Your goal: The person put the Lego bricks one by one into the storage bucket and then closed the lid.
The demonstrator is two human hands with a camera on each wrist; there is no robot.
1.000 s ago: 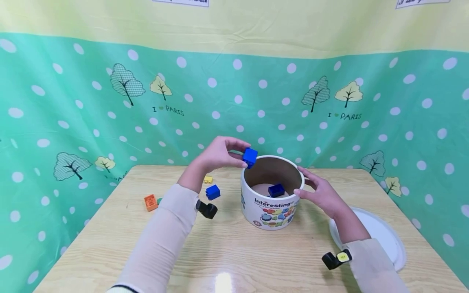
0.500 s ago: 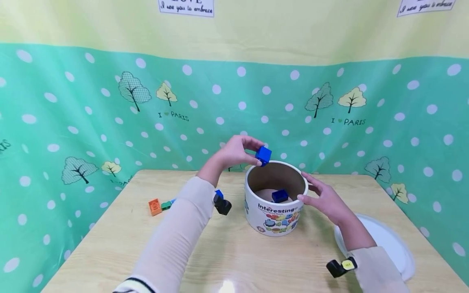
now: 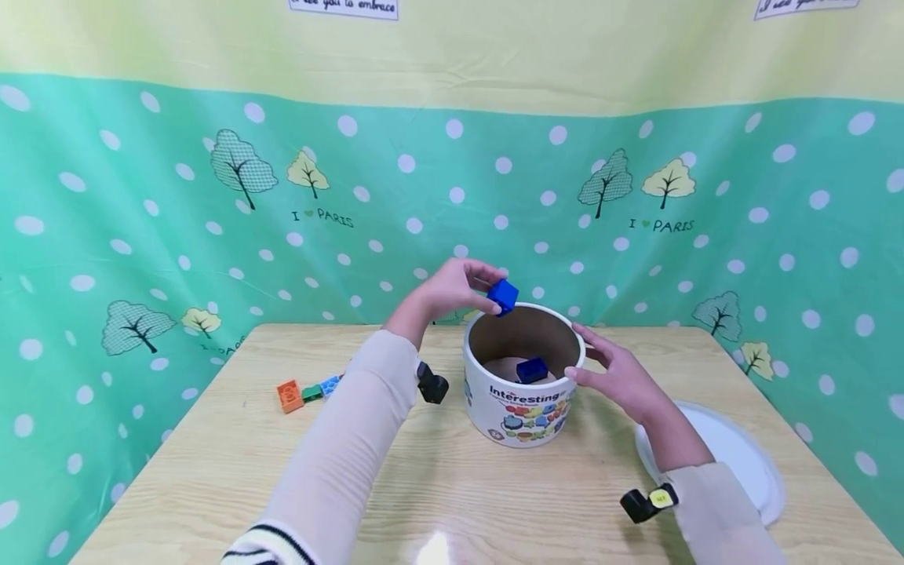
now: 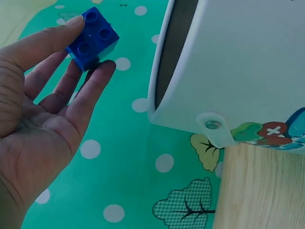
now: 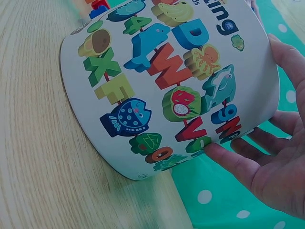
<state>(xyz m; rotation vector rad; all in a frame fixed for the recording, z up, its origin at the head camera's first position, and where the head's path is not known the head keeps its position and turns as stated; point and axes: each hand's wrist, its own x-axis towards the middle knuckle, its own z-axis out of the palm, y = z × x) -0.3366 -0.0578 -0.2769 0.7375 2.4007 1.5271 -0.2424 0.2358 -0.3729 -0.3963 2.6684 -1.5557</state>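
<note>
My left hand pinches a blue toy building brick between thumb and fingertips, just above the left rim of a round white bucket. In the left wrist view, the studs of this blue brick face the camera. Inside the bucket, on its floor, lies a dark blue brick. My right hand holds the bucket at its right side, thumb at the front of the rim and the other fingers farther back. The right wrist view has the right hand against the printed wall.
An orange brick, a green brick and a light blue brick lie on the wooden table at the left. A white round lid lies at the right, partly under the right forearm. A green dotted cloth hangs behind.
My left hand has carried the blue brick a little to the right, over the bucket's rim. The left arm now hides a blue and a yellow brick seen earlier. The right hand keeps its place.
</note>
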